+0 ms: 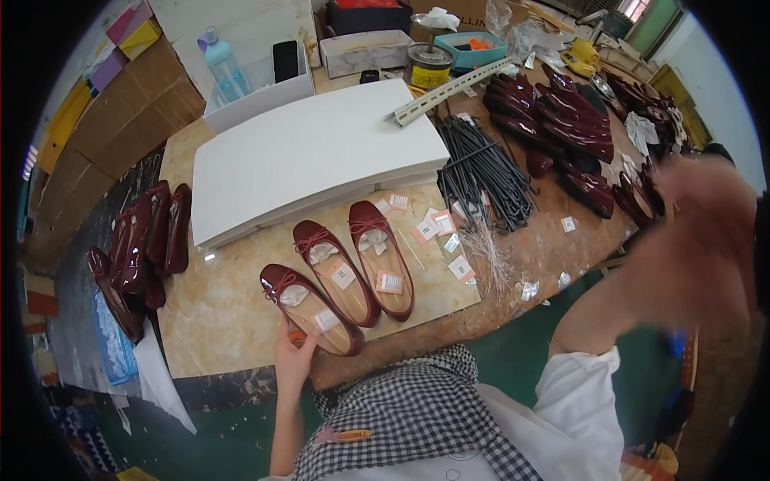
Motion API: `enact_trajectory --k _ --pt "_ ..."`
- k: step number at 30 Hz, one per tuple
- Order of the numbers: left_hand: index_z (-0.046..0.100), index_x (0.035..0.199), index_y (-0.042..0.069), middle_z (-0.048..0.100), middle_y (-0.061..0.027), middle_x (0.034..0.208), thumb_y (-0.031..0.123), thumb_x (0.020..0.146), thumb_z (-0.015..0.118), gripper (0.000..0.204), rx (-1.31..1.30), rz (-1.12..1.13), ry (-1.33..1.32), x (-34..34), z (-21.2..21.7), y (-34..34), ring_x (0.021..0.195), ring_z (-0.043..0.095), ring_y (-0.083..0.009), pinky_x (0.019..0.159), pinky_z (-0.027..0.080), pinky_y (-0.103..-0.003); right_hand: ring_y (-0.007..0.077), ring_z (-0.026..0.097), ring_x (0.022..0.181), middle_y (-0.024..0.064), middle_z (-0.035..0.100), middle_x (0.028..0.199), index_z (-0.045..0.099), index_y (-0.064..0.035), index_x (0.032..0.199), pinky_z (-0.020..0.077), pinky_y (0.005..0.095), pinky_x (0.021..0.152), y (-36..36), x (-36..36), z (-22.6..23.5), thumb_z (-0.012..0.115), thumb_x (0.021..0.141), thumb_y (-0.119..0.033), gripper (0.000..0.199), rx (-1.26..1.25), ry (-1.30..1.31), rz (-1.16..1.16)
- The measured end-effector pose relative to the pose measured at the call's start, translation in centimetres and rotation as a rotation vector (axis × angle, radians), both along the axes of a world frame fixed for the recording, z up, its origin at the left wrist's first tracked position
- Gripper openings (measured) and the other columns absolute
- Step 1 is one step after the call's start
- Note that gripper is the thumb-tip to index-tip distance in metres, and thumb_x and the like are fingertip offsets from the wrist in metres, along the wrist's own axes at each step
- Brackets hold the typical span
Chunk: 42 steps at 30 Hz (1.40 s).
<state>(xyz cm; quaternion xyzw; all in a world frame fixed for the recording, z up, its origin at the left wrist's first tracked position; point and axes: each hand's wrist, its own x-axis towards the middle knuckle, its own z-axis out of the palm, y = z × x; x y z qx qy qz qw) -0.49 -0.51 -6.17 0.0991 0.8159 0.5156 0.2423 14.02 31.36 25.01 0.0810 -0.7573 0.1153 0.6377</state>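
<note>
Three burgundy patent ballet flats with bows stand side by side on the table in front of me: a left shoe [301,301], a middle shoe [327,260] and a right shoe [385,268]. Each has white paper stuffed in its toe and a small tag on its insole. My left hand [293,357] is beside the left shoe, its fingertips against the shoe's side. Thumb and forefinger close around a small orange thing [297,337], too small to name. Out to the right, my right hand [702,212] is raised near the heaped shoes, smeared by motion, its fingers unclear.
More burgundy shoes lie in a left group [136,240] and a right heap [553,120]. A white sheet stack [313,152] fills the table's middle. Beside it are black strips [485,172], loose tags [433,224] and a metal rail [453,88]. A bottle [224,64] stands behind.
</note>
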Motion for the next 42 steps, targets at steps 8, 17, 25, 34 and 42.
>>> enact_trajectory --k 8,17,25,34,42 --pt "0.036 0.14 -0.002 0.056 -0.0221 0.124 0.038 0.091 0.045 0.064 1.004 0.194 -0.692 0.6 0.2 0.4 0.097 0.064 -0.0341 0.082 0.056 -0.044 0.0368 0.067 0.078 0.0146 0.066 0.086 0.062 -0.0063 0.094 0.0534 0.0459 0.068 15.5 -2.7 -29.9 0.064 0.085 -0.023 0.019 -0.231 -1.182 -0.864" --pt "0.039 0.137 -0.002 0.056 -0.0225 0.121 0.077 0.085 0.031 0.095 1.036 -0.086 -0.686 -0.8 1.6 6.6 0.09 0.063 -0.032 0.07 0.055 -0.039 0.0402 0.064 0.075 0.0194 0.066 0.077 0.062 -0.0029 0.082 0.0507 0.0512 0.067 15.0 -0.1 -26.4 0.06 0.083 -0.022 0.019 -0.239 -1.225 -0.865" --pt "0.038 0.138 0.004 0.056 -0.0142 0.123 0.065 0.095 0.021 0.076 0.87 0.202 -0.308 -2.0 -1.9 7.8 0.102 0.059 -0.0234 0.086 0.05 -0.037 0.0038 0.042 0.054 0.0003 0.05 0.056 0.061 -0.0026 0.123 0.0385 0.0239 0.051 -5.0 -4.4 -20.0 0.07 0.083 -0.011 0.041 -0.894 -1.219 0.343" --pt "0.03 0.144 0.0 0.051 -0.012 0.13 0.062 0.095 0.037 0.079 0.782 0.106 -0.024 -1.9 2.2 7.1 0.115 0.053 -0.0188 0.096 0.044 -0.032 0.0071 0.041 0.049 0.0018 0.044 0.054 0.061 0.0002 0.121 0.0354 0.0253 0.047 -9.2 -8.3 -19.6 0.058 0.094 -0.013 0.031 -1.179 -1.262 0.607" --pt "0.038 0.139 0.002 0.053 -0.0093 0.126 0.063 0.095 0.034 0.075 0.699 0.305 -0.015 1.9 0.2 7.8 0.113 0.054 -0.0189 0.096 0.043 -0.033 0.024 0.056 0.046 0.0116 0.056 0.055 0.065 0.0013 0.109 0.0419 0.0352 0.046 -12.0 -10.1 -20.5 0.06 0.088 -0.014 0.027 -0.581 -0.83 0.273"
